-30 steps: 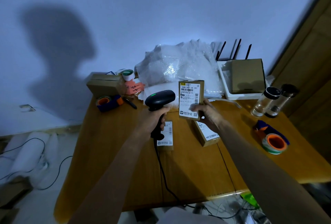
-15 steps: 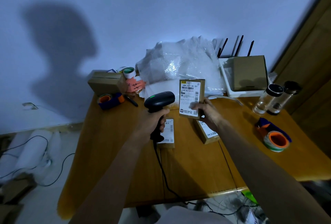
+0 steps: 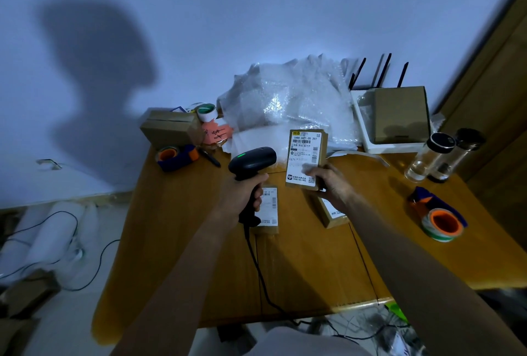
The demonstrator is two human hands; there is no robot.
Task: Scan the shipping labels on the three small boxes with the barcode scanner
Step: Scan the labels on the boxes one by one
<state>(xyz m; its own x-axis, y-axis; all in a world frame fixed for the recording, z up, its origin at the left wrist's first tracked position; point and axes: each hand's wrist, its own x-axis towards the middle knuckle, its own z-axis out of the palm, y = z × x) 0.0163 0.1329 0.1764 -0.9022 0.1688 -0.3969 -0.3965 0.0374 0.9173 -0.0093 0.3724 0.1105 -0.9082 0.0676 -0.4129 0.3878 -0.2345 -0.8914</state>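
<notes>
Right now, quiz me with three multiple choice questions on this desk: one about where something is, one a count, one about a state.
1. Where is the barcode scanner?
A. in the left hand
B. lying on the table
C. on the white tray

2. How many small labelled boxes lie flat on the table?
A. none
B. two
C. four

3. How is the box in the right hand held?
A. label face down
B. upright, label toward the camera
C. closed inside the bubble wrap

Answers: 1 A, fingers wrap its handle. 2 B, one box sits behind the scanner, another under the right forearm. 3 B, the held box shows its barcodes.
</notes>
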